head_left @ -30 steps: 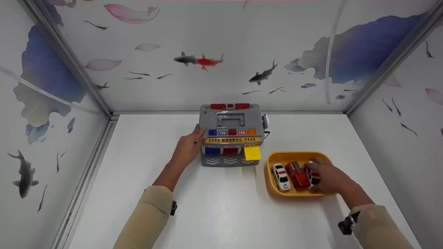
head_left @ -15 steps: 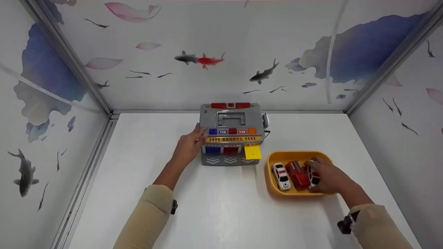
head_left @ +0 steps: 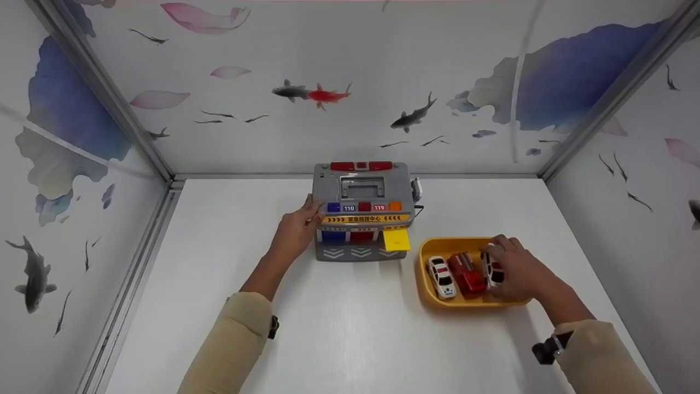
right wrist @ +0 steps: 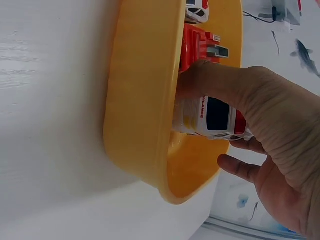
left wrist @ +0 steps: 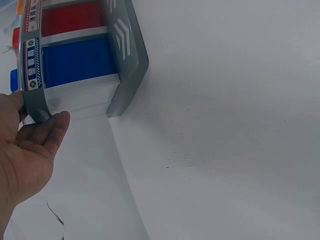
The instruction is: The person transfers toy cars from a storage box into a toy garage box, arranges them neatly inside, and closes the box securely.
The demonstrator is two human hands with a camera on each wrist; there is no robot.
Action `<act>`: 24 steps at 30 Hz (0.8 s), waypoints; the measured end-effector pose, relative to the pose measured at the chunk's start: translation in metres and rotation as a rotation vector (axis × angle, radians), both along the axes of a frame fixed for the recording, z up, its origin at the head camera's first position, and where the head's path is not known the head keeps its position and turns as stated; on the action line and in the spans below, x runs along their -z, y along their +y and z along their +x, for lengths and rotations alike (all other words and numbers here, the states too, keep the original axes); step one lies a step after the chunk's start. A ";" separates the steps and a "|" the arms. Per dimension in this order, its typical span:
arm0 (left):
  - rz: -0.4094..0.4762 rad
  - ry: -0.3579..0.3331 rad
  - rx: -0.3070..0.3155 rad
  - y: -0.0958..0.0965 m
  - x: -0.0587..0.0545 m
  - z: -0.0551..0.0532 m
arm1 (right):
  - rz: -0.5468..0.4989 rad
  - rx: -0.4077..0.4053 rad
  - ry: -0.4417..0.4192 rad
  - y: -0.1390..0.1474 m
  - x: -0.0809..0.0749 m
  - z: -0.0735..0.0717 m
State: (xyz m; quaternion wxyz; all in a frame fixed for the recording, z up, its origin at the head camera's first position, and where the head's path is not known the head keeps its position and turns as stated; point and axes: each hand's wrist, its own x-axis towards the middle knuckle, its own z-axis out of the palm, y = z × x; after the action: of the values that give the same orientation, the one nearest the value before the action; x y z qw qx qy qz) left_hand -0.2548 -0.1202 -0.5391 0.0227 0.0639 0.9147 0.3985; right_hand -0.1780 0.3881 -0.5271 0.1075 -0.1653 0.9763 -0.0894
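My left hand (head_left: 292,232) grips the left edge of a grey toy garage (head_left: 361,219) at the back of the table. In the left wrist view its thumb and fingers pinch the roof's corner, beside a blue door (left wrist: 77,61). A yellow flap (head_left: 396,241) sticks out at the garage's front right. Over the yellow tub (head_left: 465,305), my right hand (head_left: 522,271) holds a white-and-red toy ambulance (right wrist: 217,114) between thumb and fingers. The hand hides part of it. Beside it in the tub lie a red toy fire engine (head_left: 466,273) and a white toy police car (head_left: 441,277).
A white table (head_left: 328,328) carries the garage and the tub. Printed panels with fish stand behind it and at both sides. A small white part (head_left: 416,189) and a black loop stick out from the garage's right side.
My right hand has risen a little in the tub with the ambulance, and its fingers now reach over the far rim. The left hand stays on the garage.
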 end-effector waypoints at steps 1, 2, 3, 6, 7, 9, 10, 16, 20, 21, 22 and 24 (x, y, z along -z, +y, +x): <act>0.001 0.000 -0.003 0.000 0.000 0.000 | -0.003 -0.003 0.002 -0.002 -0.002 0.000; 0.003 -0.001 -0.002 0.000 0.000 0.000 | 0.003 -0.003 0.002 -0.004 -0.004 0.000; 0.006 -0.001 -0.001 0.000 0.000 0.000 | 0.007 -0.005 0.003 -0.007 -0.006 -0.001; 0.007 0.003 0.004 0.000 0.000 0.000 | 0.009 -0.020 0.023 -0.013 -0.011 -0.001; 0.005 0.004 0.005 0.000 0.000 0.000 | 0.006 -0.026 0.030 -0.016 -0.013 -0.001; 0.004 0.006 0.007 -0.001 0.000 0.000 | -0.010 -0.034 0.039 -0.021 -0.016 -0.001; 0.005 0.006 0.007 -0.001 0.000 0.000 | -0.021 -0.037 0.041 -0.024 -0.016 -0.001; 0.014 0.010 0.016 -0.002 0.000 0.001 | -0.073 -0.037 0.039 -0.040 -0.018 -0.002; 0.008 0.009 0.019 -0.001 -0.001 0.002 | -0.075 -0.065 0.051 -0.049 -0.019 -0.002; 0.008 0.008 0.019 -0.001 -0.001 0.002 | -0.078 -0.074 0.054 -0.052 -0.020 -0.002; 0.010 0.007 0.018 -0.001 -0.001 0.002 | -0.082 -0.085 0.056 -0.054 -0.020 -0.002; 0.014 0.008 0.016 -0.001 -0.001 0.002 | -0.087 -0.093 0.047 -0.059 -0.021 -0.002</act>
State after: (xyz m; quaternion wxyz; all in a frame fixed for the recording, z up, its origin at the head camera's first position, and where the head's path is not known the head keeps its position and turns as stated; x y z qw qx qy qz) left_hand -0.2530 -0.1215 -0.5385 0.0219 0.0730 0.9113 0.4046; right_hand -0.1799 0.3292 -0.5060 0.0813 -0.2170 0.9650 -0.1226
